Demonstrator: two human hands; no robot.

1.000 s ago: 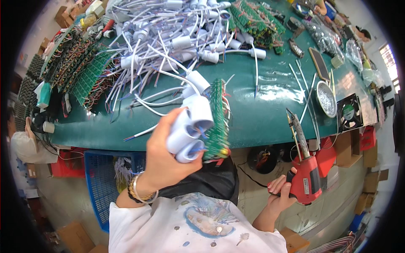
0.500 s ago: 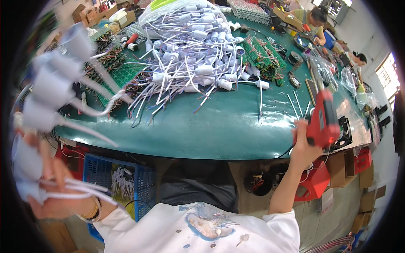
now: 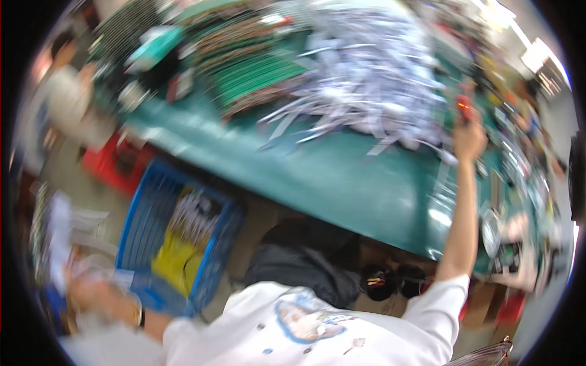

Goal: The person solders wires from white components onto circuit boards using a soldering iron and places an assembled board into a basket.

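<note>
My left hand [image 3: 94,290], low at the left, is smeared by motion. White lamp sockets with cables [image 3: 60,238] show at its fingers, blurred, and it seems closed around them. My right hand [image 3: 469,141] is stretched out over the right part of the bench, its fingers wrapped round a red and black gun-shaped tool [image 3: 464,108]. A red glow shows on the tool; its tip is too blurred to make out. To the left of that hand lies a large heap of white lamp sockets with cables [image 3: 378,79].
Stacked green circuit boards [image 3: 256,79] lie left of the heap on the green bench [image 3: 342,183]. Below its edge stand a blue crate [image 3: 131,232] with a yellow bag [image 3: 177,262] and a red stool [image 3: 116,165]. Another person [image 3: 67,97] is at the far left.
The whole view has swung left, bringing the crate and another person further in. My right hand has moved forward with the tool. My left hand's sockets have dropped lower and blurred.
</note>
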